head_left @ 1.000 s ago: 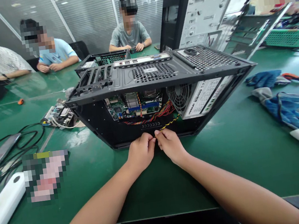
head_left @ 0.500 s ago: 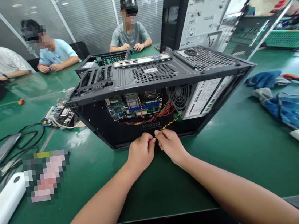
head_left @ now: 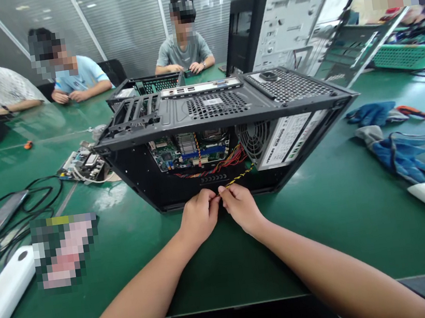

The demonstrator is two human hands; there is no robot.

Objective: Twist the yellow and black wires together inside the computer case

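Cable (head_left: 239, 177), yellow-black: fingers of left hand (head_left: 199, 215) and right hand (head_left: 240, 208) clamped on it, just below frame centre; computer case (head_left: 226, 119) behind, mid-frame.

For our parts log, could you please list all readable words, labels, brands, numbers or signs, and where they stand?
None reads clearly.
White label on the boxy grey power supply: too blurred.
Small white sticker on the dark perforated panel: too small.
Mark on light-blue shirt: blurred.

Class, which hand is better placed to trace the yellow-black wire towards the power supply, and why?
Probably the right hand: the yellow-black wire runs from its grip towards the power supply. The left hand sits farther from that unit.
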